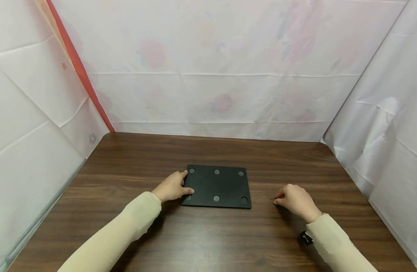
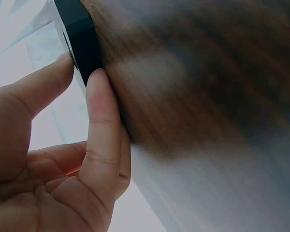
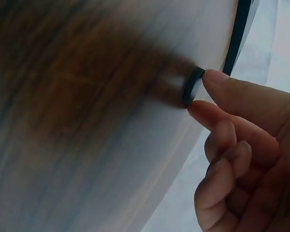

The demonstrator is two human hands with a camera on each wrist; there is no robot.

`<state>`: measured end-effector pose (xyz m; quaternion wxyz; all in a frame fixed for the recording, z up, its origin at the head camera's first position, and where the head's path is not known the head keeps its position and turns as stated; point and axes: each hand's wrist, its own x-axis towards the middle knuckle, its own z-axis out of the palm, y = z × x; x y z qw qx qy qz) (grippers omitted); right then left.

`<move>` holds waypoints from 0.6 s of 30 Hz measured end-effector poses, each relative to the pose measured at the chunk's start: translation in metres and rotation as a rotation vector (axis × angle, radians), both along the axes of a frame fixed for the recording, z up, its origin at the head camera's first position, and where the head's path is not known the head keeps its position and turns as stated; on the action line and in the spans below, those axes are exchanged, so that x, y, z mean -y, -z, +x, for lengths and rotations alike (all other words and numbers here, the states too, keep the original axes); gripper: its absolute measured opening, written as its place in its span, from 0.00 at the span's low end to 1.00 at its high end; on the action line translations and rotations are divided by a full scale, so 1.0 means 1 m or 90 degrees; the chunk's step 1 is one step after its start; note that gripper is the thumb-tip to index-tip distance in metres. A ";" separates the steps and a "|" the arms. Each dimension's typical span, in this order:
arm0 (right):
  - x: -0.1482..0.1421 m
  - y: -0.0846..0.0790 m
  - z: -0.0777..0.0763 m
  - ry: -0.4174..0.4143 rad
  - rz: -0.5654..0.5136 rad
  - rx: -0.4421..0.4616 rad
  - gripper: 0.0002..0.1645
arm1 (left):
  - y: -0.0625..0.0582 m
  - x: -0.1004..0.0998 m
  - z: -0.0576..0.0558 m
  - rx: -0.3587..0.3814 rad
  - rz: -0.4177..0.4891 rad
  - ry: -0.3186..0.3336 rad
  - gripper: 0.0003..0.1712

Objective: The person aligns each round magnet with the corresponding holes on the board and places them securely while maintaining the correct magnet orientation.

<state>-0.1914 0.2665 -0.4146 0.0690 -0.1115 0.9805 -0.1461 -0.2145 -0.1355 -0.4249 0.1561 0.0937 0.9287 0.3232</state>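
Observation:
A flat black rectangular plate (image 1: 222, 185) lies on the table, with round spots along its long edges. Most spots look grey; the one at the near right corner (image 1: 244, 200) is dark. My left hand (image 1: 172, 187) grips the plate's left side, thumb and a finger against its edge, as the left wrist view shows. To the right of the plate and apart from it, my right hand (image 1: 298, 202) is held low over the table. Between its thumb and index fingertip it pinches a small dark, thin, curved-edged piece (image 3: 192, 86); the other fingers are curled in.
The dark wood-grain table (image 1: 208, 234) extends around the plate. White patterned sheets (image 1: 208, 94) hang behind it and at both sides, with a red strip (image 1: 76, 64) at the back left. A black device (image 1: 306, 238) sits at the right wrist.

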 end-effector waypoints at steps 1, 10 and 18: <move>0.000 0.000 0.000 0.000 0.002 0.003 0.06 | 0.000 0.000 0.000 0.000 -0.002 0.000 0.49; 0.002 -0.001 0.001 -0.011 0.006 0.013 0.04 | 0.002 0.001 0.002 0.003 -0.007 -0.003 0.48; -0.001 -0.005 0.003 0.000 0.031 0.015 0.03 | 0.001 0.000 0.002 -0.003 -0.003 -0.002 0.48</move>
